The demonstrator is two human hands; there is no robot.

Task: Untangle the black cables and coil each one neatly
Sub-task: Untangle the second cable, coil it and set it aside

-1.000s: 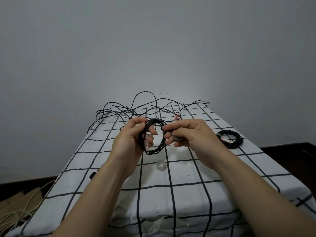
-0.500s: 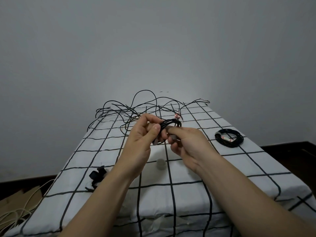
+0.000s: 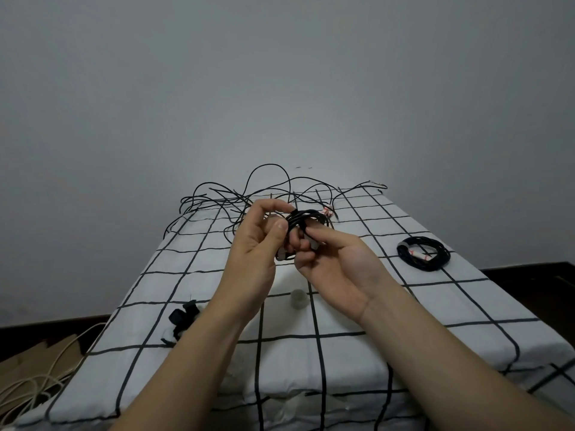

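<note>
A small coil of black cable [image 3: 306, 220] is held above the middle of the table by both hands. My left hand [image 3: 258, 244] pinches its left side with thumb and fingers. My right hand [image 3: 336, 262], palm up, grips its lower right edge, fingers partly through the loop. Behind them a loose tangle of black cables [image 3: 249, 197] lies across the table's far end. At the right side a finished black coil [image 3: 423, 252] with white-and-red tags lies flat.
The table [image 3: 466, 306] wears a white cloth with a black grid. A roll of clear tape [image 3: 298, 298] stands near the middle. A small black bundle [image 3: 183, 315] lies at the left. Pale cords and cardboard [image 3: 34, 377] are on the floor, lower left.
The coil has turned from facing me to nearly edge-on and flatter. Both hands have shifted their grips on it; my right palm now faces up. The black bundle at the left has come into view.
</note>
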